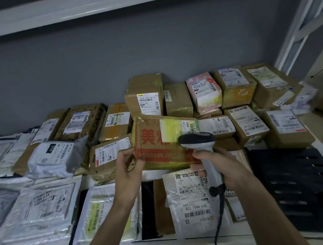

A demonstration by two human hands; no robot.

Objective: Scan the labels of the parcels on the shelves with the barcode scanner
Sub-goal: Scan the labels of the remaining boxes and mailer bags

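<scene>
A grey-blue wall (115, 55) was seen behind the white shelf (183, 243). An upper white shelf board (74, 10) ran overhead, and a white metal upright (300, 24) stood at right. The scene was dimly lit.

My left hand (128, 169) tilts up a cardboard parcel (163, 143) with red print; my right hand (219, 165) grips the barcode scanner (200, 144), head against its label (180, 127), above the crowded shelf (183, 241).

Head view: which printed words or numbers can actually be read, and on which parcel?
"010": black tag on the crumpled white poly bag.
"507-PR02 T70", upside down: label of the white mailer bag.
"美": red print on the hand-held brown cardboard box.
Other labels: too small or blurred.
</scene>
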